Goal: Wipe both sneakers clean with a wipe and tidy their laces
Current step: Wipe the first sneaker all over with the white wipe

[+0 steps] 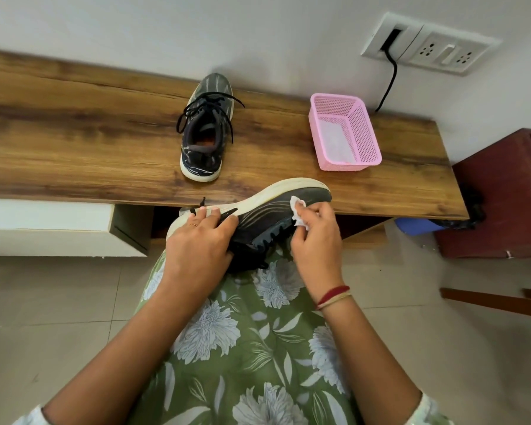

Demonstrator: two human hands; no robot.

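A dark sneaker (pixel 258 210) is gripped at its heel by the left hand (pixel 196 240), toe pointing right; a crumpled wipe (pixel 298 211) is pinched against its side by the right hand (pixel 314 234).

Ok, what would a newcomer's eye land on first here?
The dark sneaker held on its side at the near edge of the wooden table: the left hand grips its heel end, the right hand presses a wipe to its upper. Behind, the second sneaker stands on the table, laces loose, a pink basket to its right.
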